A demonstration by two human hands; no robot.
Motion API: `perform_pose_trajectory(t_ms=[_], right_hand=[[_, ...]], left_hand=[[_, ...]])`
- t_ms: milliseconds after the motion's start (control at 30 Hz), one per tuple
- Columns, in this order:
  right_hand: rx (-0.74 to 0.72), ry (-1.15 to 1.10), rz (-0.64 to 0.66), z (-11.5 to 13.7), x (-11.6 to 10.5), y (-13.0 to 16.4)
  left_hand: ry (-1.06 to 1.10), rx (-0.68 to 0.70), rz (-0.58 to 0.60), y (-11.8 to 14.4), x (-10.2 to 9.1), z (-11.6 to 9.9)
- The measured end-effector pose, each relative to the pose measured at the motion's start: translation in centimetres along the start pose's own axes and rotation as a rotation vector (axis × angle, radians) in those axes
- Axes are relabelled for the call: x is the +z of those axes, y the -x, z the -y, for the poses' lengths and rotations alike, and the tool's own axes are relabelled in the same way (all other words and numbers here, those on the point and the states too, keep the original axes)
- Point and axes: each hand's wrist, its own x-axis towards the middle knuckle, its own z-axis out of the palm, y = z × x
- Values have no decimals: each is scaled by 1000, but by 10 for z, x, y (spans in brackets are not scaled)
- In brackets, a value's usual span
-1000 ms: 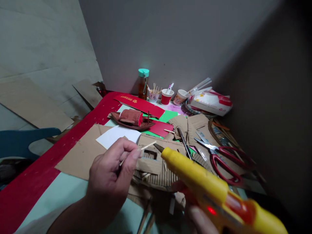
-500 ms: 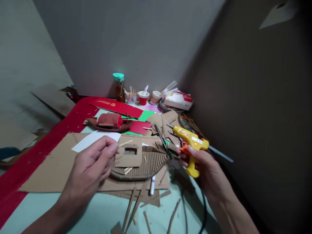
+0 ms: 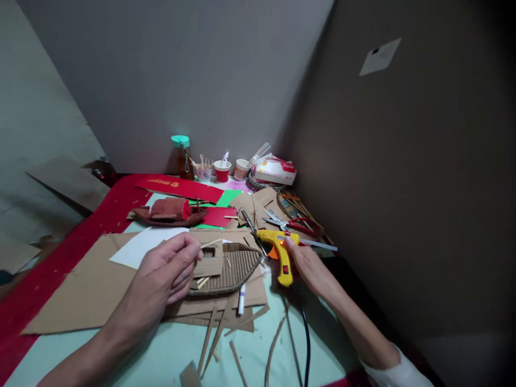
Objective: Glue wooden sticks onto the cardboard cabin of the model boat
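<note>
Your left hand (image 3: 167,274) pinches a thin wooden stick (image 3: 210,243) between thumb and fingers, its tip just over the cardboard boat (image 3: 229,266) on the desk (image 3: 258,355). Your right hand (image 3: 304,258) grips the yellow glue gun (image 3: 278,247), nozzle turned toward the boat, beside the scissors (image 3: 296,224).

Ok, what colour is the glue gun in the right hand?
Yellow, with an orange trigger; the glue gun shows clearly in the head view, held by the right hand.
</note>
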Motion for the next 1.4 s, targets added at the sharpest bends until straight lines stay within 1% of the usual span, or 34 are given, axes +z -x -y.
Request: perform_pose_trajectory(t_ms=[100,167,233,300,367,400,433,500,567,667,767,867,1033,1167,1333,1400], right_hand=[[-127,196,-124,8,-5,15],[-211,256,-157,17,1,27],[-305,271,-113,29,18,40],[-392,224,11,43,44,50],[-397,-73,208,56,72,53],[-372,-240,284,62,85,52],[-323,-395,330,67,96,50],[-235,-652,372,73,111,45],[-201,-807,388,75,119,41],[-204,-863,403,73,123,38],[-168,-836,411,66,123,38],[-136,-830,409,57,123,37],[-80,-895,393,48,124,36],[-27,-982,401,47,127,36],[39,-1085,426,51,130,40],[58,-1114,441,52,131,43]], left_hand=[[15,19,-4,1,6,-7],[13,62,-19,1,11,-10],[-8,136,-48,1,16,-11],[-46,223,-82,2,22,-11],[-92,303,-111,2,29,-10],[-113,336,-126,3,31,-10],[-129,364,-147,3,34,-9],[-166,405,-198,5,36,-7],[-215,428,-256,6,38,-5],[-249,419,-297,6,38,1],[-247,385,-255,6,40,7],[-285,393,-214,7,42,10],[-312,382,-218,9,45,12],[-300,396,-226,9,47,15],[-284,407,-260,12,50,18],[-270,431,-278,13,51,18]])
